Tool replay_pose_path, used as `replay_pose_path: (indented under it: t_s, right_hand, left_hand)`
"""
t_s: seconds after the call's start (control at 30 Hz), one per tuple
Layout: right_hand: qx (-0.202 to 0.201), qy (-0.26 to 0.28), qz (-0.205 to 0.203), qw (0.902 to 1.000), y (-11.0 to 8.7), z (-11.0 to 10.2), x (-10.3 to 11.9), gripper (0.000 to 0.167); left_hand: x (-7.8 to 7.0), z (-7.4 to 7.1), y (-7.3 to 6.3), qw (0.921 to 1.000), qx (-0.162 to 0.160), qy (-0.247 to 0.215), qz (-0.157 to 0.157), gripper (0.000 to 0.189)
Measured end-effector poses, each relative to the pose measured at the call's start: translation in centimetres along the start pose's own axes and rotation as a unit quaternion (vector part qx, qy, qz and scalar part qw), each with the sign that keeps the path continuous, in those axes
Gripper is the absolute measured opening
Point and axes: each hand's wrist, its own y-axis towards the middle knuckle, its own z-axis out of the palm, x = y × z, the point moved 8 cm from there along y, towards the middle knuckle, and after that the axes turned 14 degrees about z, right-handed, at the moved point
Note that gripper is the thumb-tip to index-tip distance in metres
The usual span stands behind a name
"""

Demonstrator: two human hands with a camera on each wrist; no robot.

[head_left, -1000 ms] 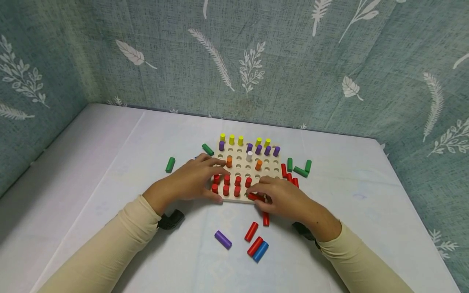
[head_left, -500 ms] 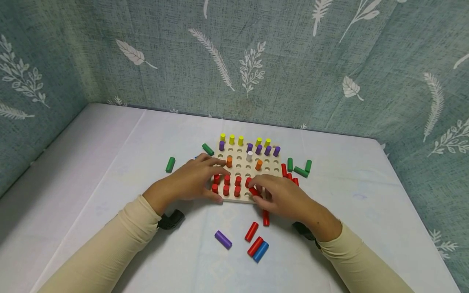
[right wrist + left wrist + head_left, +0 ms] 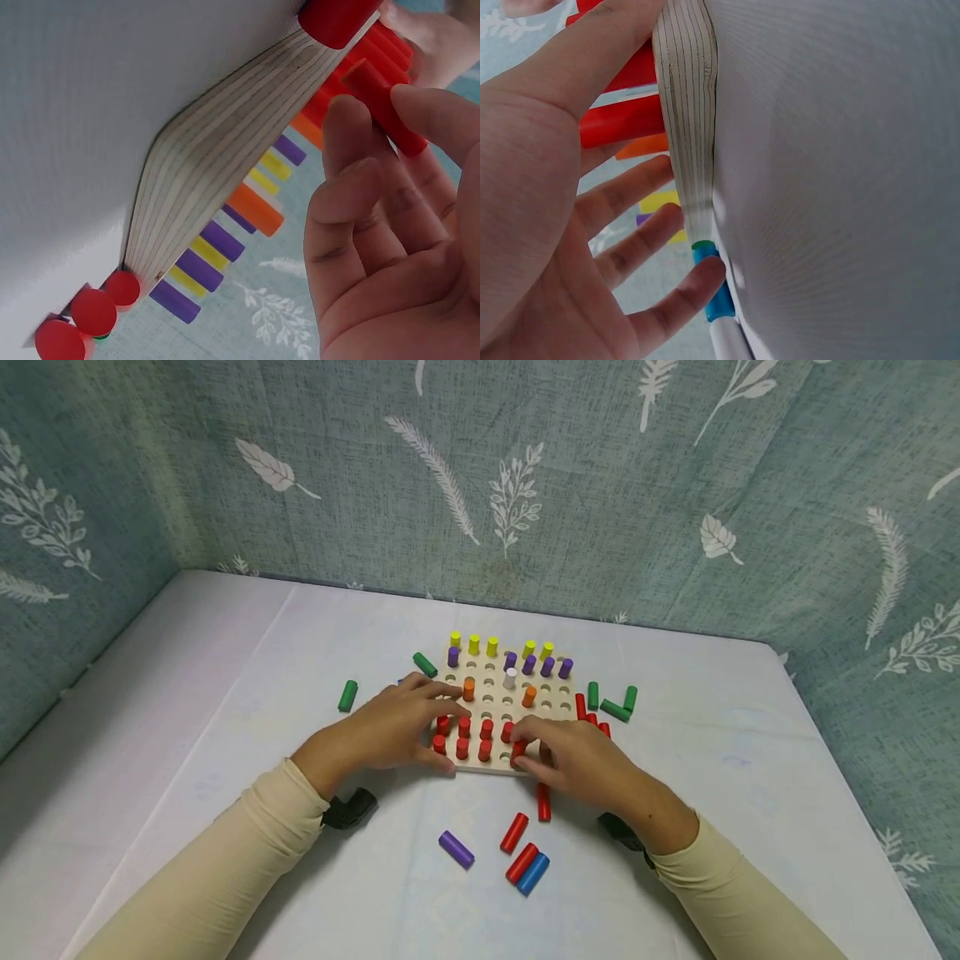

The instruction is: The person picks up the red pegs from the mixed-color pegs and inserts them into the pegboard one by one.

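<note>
At the far left, a green peg [image 3: 348, 696] lies loose on the surface [image 3: 270, 710]; a second green peg [image 3: 424, 664] lies near the far left corner of the wooden board [image 3: 483, 769]. The left hand [image 3: 390, 724] rests along that side, fingers spread, thumb at the near left corner. A blue peg [image 3: 720, 289] lies by its little finger; whether they touch, I cannot tell.

On the board stand seven red pegs [image 3: 462, 748] in the two near rows, two orange pegs [image 3: 468, 689], one white peg [image 3: 510, 677], and five yellow pegs [image 3: 474, 645] and five purple pegs [image 3: 528, 665] in the far rows. I judge it a little under half filled, with gaps mostly in the middle and at right. The right hand [image 3: 573, 756] pinches one more, the held red peg [image 3: 518, 750], roughly upright beside an unfilled hole [image 3: 506, 757]; whether its foot meets the board is unclear. Three reds and three greens lie loose to the right.

For room, the surface spreads wide at left. Before the near edge lie a loose purple peg [image 3: 456, 849], three reds and a second blue peg [image 3: 533, 873], leaving a strip between purple and board. The right edge is crowded by loose pegs; beyond them the surface runs broadly.
</note>
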Motion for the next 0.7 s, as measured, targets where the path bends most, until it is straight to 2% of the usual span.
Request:
replay_pose_path:
  t_s: [0.17,0.7]
  right_hand:
    - [0.002,-0.001,-0.001,1.0,0.1,-0.1,0.06,0.028]
    - [-0.01,-0.009,-0.007,0.9999,0.05,0.01,0.11,0.029]
  left_hand:
    - [0.07,0.04,0.02,1.0,0.002,0.001,0.001,0.076]
    - [-0.05,-0.08,0.04,0.9999,-0.002,0.008,0.007,0.075]
